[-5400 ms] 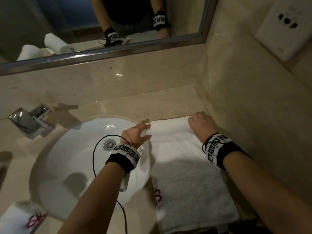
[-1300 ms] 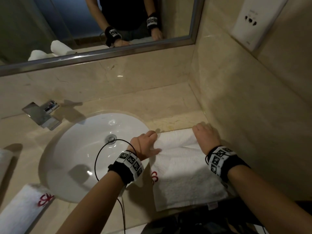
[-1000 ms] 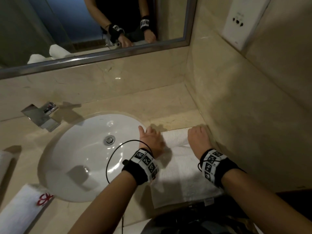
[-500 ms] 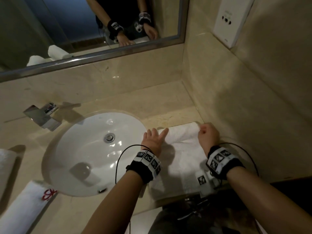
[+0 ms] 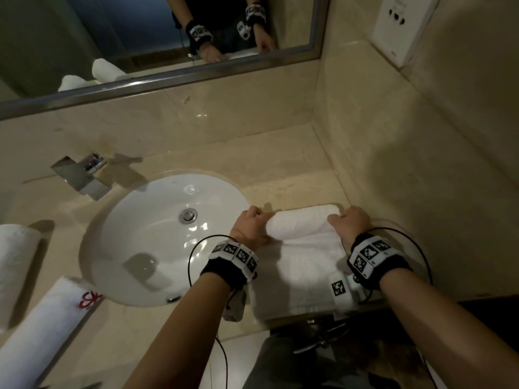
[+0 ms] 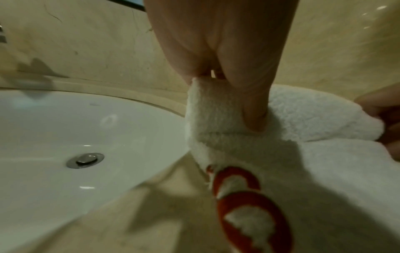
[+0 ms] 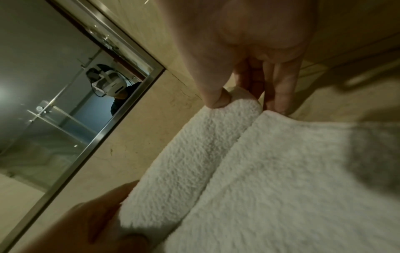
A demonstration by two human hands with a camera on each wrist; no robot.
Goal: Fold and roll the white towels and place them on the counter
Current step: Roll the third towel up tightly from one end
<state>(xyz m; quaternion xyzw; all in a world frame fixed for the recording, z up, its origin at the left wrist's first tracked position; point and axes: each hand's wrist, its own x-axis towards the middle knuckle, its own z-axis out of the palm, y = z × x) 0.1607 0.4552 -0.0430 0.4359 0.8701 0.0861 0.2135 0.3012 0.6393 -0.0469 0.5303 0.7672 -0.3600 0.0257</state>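
Note:
A white towel [image 5: 300,265] lies on the beige counter [image 5: 269,169] right of the sink, its far end wound into a roll [image 5: 302,223]. My left hand [image 5: 252,226] grips the roll's left end, thumb pressed into it [image 6: 253,109]. At the roll's right end my right hand [image 5: 349,221] curls around it, the thumb on top [image 7: 216,97] and the fingers behind. The towel's flat part [image 7: 292,179] reaches back to the counter's front edge. A red logo [image 6: 249,205] shows on its left edge.
A white sink [image 5: 157,237] with a drain [image 5: 188,215] sits left of the towel, a chrome tap [image 5: 81,175] behind it. Two rolled towels [image 5: 39,327] lie at the left. The wall [image 5: 407,164] stands close on the right, the mirror [image 5: 140,37] at the back.
The roll has grown thicker and come toward me, leaving less flat towel. Both hands went from lying flatter on the fold to curling round the roll's ends.

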